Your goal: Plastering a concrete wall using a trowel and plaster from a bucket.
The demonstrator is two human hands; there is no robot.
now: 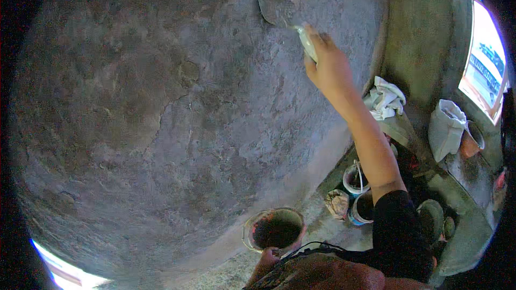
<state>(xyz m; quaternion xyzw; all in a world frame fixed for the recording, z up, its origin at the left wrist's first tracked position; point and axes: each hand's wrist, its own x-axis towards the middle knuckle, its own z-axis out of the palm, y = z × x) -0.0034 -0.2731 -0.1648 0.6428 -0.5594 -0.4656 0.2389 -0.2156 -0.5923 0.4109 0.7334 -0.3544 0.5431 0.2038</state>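
My right hand is raised against a rough grey plastered wall, its fingers wrapped round the pale handle of a trowel. The blade lies close to the wall's surface, smeared with grey and hard to tell from the plaster. Low in the view, my left hand grips the near rim of a bucket. Dark contents show inside the bucket, which I hold close to my body below the wall.
Below my right arm stand a white-handled pail, another bucket and a crumpled paper bag. A white cloth or sack lies by the wall's right edge. Farther right are a white sack, an orange bucket and a bright window.
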